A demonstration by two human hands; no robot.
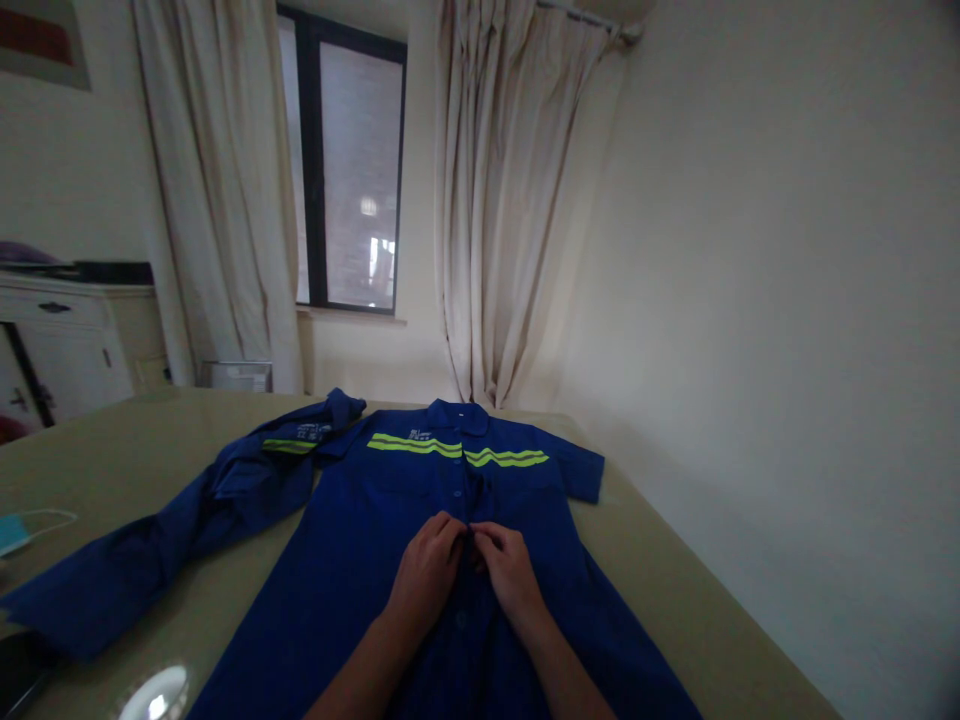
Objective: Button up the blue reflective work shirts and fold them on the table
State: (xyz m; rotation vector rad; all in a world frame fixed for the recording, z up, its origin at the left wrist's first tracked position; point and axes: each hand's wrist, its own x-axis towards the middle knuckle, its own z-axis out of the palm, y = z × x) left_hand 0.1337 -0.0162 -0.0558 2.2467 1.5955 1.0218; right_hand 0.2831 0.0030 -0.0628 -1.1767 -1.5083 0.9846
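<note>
A dark blue work shirt (352, 560) with yellow-green reflective stripes lies face up and flat on the table (675, 590), collar away from me. My left hand (427, 575) and my right hand (510, 570) meet at the shirt's front placket, a little below the chest. Both hands pinch the fabric edges there with bent fingers, fingertips nearly touching each other. Whatever sits between the fingertips is too small and dark to make out.
A second blue garment (172, 540) lies crumpled to the left, overlapping the shirt's left sleeve. A face mask (22, 528) sits at the table's left edge, a dark phone (19, 672) near the front left corner. Window, curtains and a white cabinet (67, 345) stand behind.
</note>
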